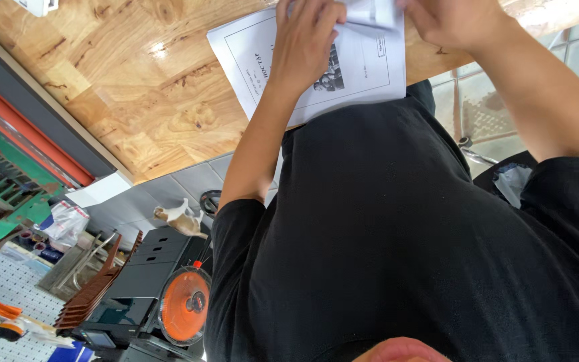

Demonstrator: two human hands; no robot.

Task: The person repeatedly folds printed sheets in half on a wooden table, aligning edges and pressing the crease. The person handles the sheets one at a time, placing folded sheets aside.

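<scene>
Head view, looking down my own black shirt (397, 221) to a glossy wooden surface (135, 80). A stack of white printed sheets (363, 67) lies at the near edge of the surface, just in front of my body, w/ a small dark picture and a thin frame on the top page.

My left hand (306, 40) rests back-up on the stack, palm on the page. Its fingers (316, 10) run to the top edge of the frame, so I can't tell if they lie flat or pinch anything. My right hand (450, 20) is at the stack's right corner, mostly cut off; can't tell its grip either. Between the 2 hands a smaller white paper (376, 12) sits raised above the stack, touching or nearly touching both.

To handle this well, I judge the left palm should keep steady weight on the stack so pages don't slide on the shiny wood, while the right moves the loose paper gently, edges kept square.

Lower left, well apart on the floor: a green and red machine (1, 181), a round orange disc (183, 305), grey tiles (189, 177)
</scene>
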